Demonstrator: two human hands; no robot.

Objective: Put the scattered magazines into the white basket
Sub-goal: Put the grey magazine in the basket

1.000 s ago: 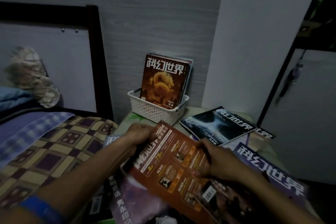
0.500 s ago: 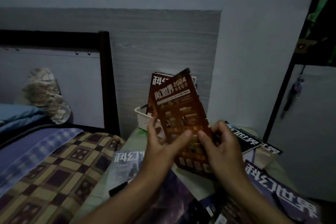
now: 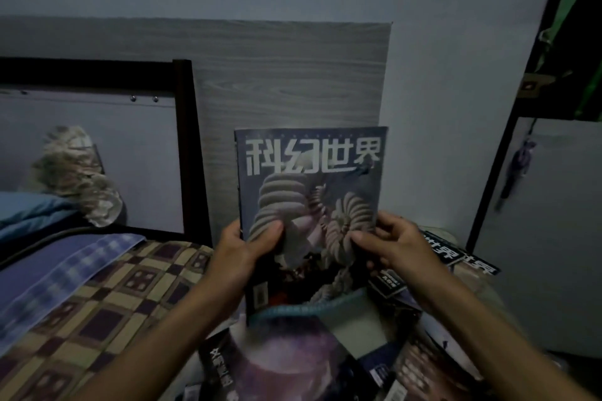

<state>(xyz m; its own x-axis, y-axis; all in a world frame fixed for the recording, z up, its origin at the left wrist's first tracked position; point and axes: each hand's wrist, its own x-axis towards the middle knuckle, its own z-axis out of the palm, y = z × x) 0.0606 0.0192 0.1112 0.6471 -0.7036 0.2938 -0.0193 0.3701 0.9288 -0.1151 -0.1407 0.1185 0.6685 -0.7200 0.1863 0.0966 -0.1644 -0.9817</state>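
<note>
Bare arms, nothing fancy

Left hand [image 3: 242, 246] and right hand [image 3: 395, 246] ungloved, forearms uncovered, no sleeves or rings showing.

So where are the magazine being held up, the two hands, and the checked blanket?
Magazine [image 3: 312, 192]: head view, middle of its front cover.
Left hand [image 3: 242, 246]: head view, back of the hand.
Right hand [image 3: 395, 242]: head view, back of the hand.
Blanket [image 3: 107, 299]: head view, a checked patch on the bed.

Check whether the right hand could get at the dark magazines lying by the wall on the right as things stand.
Probably yes, once it lets go. The right hand now pinches the upright magazine, and the dark magazines lie just beyond it with nothing between.
</note>
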